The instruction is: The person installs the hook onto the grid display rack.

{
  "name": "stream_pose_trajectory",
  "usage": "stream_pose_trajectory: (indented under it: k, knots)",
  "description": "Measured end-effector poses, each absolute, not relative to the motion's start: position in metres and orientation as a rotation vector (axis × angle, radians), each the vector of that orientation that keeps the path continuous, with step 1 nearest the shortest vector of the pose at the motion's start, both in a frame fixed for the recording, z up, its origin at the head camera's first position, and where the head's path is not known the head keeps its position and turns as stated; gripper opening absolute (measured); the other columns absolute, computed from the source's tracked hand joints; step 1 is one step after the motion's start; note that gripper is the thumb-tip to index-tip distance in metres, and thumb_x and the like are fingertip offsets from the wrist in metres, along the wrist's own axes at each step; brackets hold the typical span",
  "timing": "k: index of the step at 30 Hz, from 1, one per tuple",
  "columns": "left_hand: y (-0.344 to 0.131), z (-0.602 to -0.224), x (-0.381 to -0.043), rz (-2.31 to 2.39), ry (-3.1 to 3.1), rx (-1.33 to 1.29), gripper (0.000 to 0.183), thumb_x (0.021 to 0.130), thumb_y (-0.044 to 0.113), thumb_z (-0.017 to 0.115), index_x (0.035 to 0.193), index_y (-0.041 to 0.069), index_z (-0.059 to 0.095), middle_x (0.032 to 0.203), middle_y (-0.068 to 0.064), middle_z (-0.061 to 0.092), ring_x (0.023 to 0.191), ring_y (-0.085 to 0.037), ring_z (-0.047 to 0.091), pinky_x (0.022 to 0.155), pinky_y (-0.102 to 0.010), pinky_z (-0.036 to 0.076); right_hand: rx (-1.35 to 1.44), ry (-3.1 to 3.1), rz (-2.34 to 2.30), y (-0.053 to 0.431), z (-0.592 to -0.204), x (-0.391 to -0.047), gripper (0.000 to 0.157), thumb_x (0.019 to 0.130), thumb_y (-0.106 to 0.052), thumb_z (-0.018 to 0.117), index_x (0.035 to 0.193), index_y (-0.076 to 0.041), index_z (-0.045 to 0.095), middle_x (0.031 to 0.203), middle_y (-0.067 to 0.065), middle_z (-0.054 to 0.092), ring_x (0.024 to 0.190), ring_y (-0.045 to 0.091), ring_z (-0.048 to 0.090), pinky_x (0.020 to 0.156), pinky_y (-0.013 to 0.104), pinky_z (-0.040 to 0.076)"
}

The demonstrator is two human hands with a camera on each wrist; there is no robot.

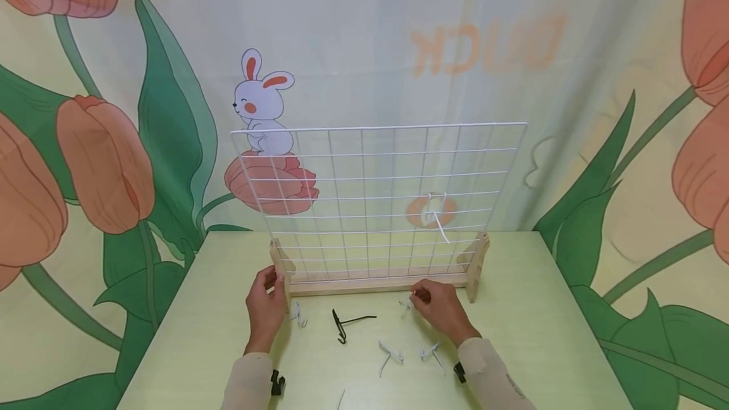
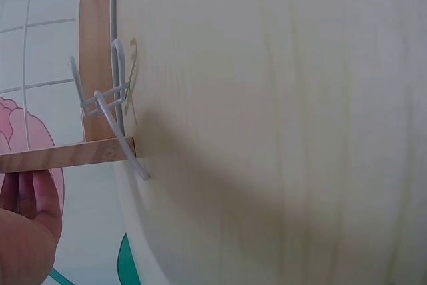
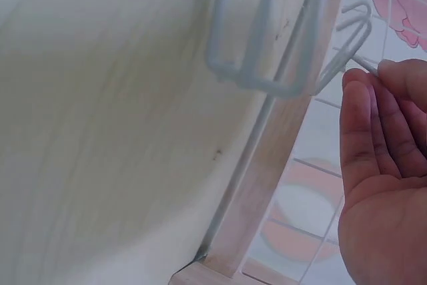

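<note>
My left hand touches the outer side of the stand's left wooden leg. In the left wrist view its fingertips rest against the wood. A white wire hook is near that leg. My right hand pinches the rod of another white wire hook between thumb and fingers, close in front of the stand's base bar. The stand holds up a white wire grid. One white hook hangs on the grid's right part, its prong slanting downward.
A black hook is on the pale table between the hands. Two more white hooks, one left of the other, sit nearer the front. A thin white prong shows at the bottom edge. Behind the table hangs a printed curtain.
</note>
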State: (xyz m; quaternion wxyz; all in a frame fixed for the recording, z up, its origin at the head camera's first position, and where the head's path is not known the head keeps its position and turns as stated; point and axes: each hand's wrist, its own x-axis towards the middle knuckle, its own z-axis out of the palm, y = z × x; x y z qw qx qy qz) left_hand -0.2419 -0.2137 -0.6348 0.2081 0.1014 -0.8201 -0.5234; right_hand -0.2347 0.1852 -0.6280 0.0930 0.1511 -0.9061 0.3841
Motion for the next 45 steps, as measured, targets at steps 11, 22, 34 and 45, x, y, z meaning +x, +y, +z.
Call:
stream_pose_trajectory:
  k: [11,22,34,45]
  knots:
    - [-0.214,-0.633,-0.242,-1.446,-2.277,0.286,0.032,0.109,0.021,0.061,0.138,0.009,0.061,0.129,-0.014,0.070,0.119,-0.030,0.069,0.097,-0.050,0.061,0.417,-2.678,1.162,0.181,-0.615,-0.230,0.012,0.092,-0.014,0.083,0.102,-0.012,0.078,0.086,-0.009,0.076,0.077,0.002,0.070,0.072,0.021,0.060]
    - [-0.214,-0.636,-0.240,-1.464,-2.297,0.312,0.034,0.109,0.023,0.059,0.140,0.008,0.059,0.131,-0.015,0.069,0.123,-0.031,0.067,0.100,-0.052,0.060,0.459,-2.575,1.256,0.172,-0.593,-0.214,0.012,0.091,-0.012,0.084,0.093,-0.020,0.076,0.084,-0.011,0.077,0.072,0.000,0.070,0.068,0.021,0.060]
    - [-0.213,-0.634,-0.242,-1.458,-2.291,0.301,0.033,0.109,0.021,0.060,0.139,0.008,0.060,0.130,-0.015,0.069,0.122,-0.032,0.068,0.099,-0.051,0.061,0.549,-2.332,1.246,0.159,-0.560,-0.201,0.014,0.087,-0.010,0.087,0.092,-0.018,0.076,0.081,-0.008,0.079,0.070,-0.001,0.072,0.065,0.021,0.062]
    - [-0.214,-0.638,-0.243,-1.466,-2.275,0.281,0.032,0.108,0.020,0.062,0.138,0.010,0.061,0.128,-0.013,0.070,0.121,-0.029,0.068,0.097,-0.048,0.061,0.583,-2.080,1.191,0.149,-0.535,-0.194,0.014,0.084,-0.003,0.088,0.091,-0.013,0.080,0.085,0.000,0.080,0.070,0.010,0.074,0.068,0.016,0.060]
